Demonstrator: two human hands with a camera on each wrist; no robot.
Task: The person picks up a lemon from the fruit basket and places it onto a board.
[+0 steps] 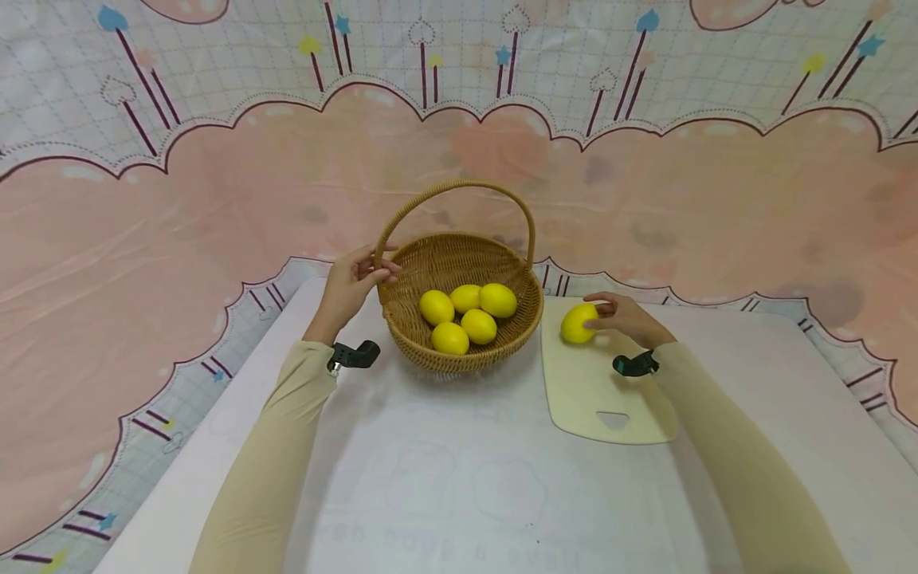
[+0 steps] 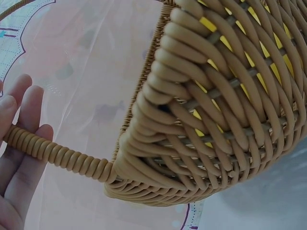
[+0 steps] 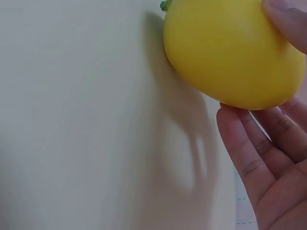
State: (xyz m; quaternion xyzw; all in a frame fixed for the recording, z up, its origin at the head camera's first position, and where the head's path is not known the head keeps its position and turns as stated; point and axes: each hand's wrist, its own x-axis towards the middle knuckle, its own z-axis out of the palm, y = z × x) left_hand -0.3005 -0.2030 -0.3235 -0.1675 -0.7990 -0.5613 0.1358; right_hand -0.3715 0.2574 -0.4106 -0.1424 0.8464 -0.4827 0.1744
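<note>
A brown wicker basket [image 1: 459, 363] with a tall arched handle holds several yellow lemon-like fruits [image 1: 450, 339]. My left hand [image 1: 349, 288] grips the lower left end of that handle [image 2: 67, 155], thumb on one side and fingers on the other in the left wrist view. On the right, my right hand [image 1: 627, 319] pinches one yellow fruit [image 1: 578, 324] between thumb and fingers, over the upper part of a cream cutting board [image 1: 602, 391]. The right wrist view shows this fruit [image 3: 230, 52] with a green stem tip and its shadow on the board.
The white table [image 1: 430, 478] spreads in front of the basket and board. Behind it hangs a pink and white patterned cloth [image 1: 287, 183]. The board lies close to the basket's right side, its handle slot toward the front edge.
</note>
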